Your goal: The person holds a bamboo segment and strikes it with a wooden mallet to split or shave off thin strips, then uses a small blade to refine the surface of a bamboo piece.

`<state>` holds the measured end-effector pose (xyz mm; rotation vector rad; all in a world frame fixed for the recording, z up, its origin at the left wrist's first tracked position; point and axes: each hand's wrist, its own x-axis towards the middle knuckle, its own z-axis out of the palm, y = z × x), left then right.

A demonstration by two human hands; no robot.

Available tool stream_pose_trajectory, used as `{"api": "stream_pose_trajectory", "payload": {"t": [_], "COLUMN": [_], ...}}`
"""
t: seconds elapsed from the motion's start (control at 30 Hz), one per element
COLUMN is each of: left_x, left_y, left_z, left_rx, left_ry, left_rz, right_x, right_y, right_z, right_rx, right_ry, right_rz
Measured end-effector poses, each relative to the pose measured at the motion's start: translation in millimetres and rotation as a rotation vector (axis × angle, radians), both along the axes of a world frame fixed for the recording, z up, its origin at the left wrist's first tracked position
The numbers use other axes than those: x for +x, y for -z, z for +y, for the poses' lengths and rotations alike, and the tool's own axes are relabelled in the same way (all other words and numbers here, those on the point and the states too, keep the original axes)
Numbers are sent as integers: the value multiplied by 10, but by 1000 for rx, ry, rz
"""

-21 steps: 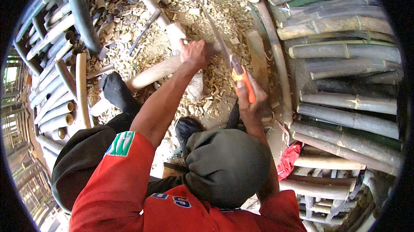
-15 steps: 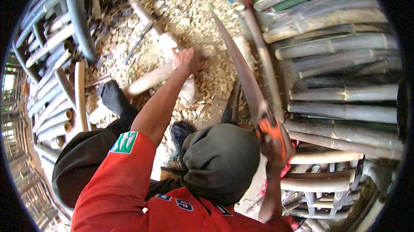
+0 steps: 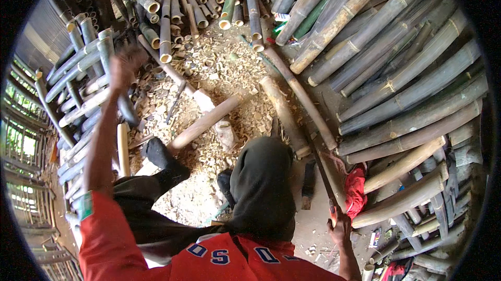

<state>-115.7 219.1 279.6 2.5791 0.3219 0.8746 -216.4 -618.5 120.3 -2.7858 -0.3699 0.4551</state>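
Note:
My right hand (image 3: 340, 227), low at the right, is closed around the orange handle of a handsaw (image 3: 324, 179). The saw's blade is seen nearly edge-on, pointing forward beside a long pole. Stretched far out to the left, my left hand (image 3: 127, 69) is smeared by motion near the stacked bamboo (image 3: 86, 62), and its fingers cannot be made out. A peeled bamboo length (image 3: 206, 122) lies slanted across a pale block (image 3: 225, 135) between my feet, touched by neither hand. Another bamboo piece (image 3: 284, 116) rests on the ground to its right.
Wood shavings (image 3: 201, 192) cover the ground. Long dark bamboo poles (image 3: 407, 82) are piled along the right, and cut lengths (image 3: 195, 7) lie at the back. A red cloth (image 3: 356, 191) hangs by the poles at the right. A thin pole (image 3: 305, 101) lies past the bamboo piece.
My left hand has let go of the peeled bamboo and swung away to the far left. My right hand has lowered the saw toward me, its blade turned edge-on. The view has shifted.

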Motion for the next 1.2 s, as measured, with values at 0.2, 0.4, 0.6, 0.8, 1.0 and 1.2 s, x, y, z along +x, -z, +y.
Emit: {"api": "stream_pose_trajectory", "payload": {"t": [0.2,0.4,0.6,0.8,1.0,1.2], "left_x": [-1468,-2456,-3004,-3490,-3547,-3281], "left_y": [-2287,-2497,-2204,-1605,-919,-783], "left_z": [150,-224,-750,-1348,-1854,-2024], "left_rx": [322,370,303,135,-104,-219], "left_ry": [-211,-249,-226,-167,-103,-31], "left_rz": [-99,-38,33,117,231,196], "right_x": [798,757,681,554,711,956], "right_y": [-605,-2874,-3160,-3098,-2733,-2973], "right_z": [537,1367,1761,1985,2169,2404], "right_rx": [93,549,574,507,455,494], "right_ry": [-34,-275,-389,-423,-398,-444], "right_rz": [-718,-891,-884,-838,-756,-888]}}
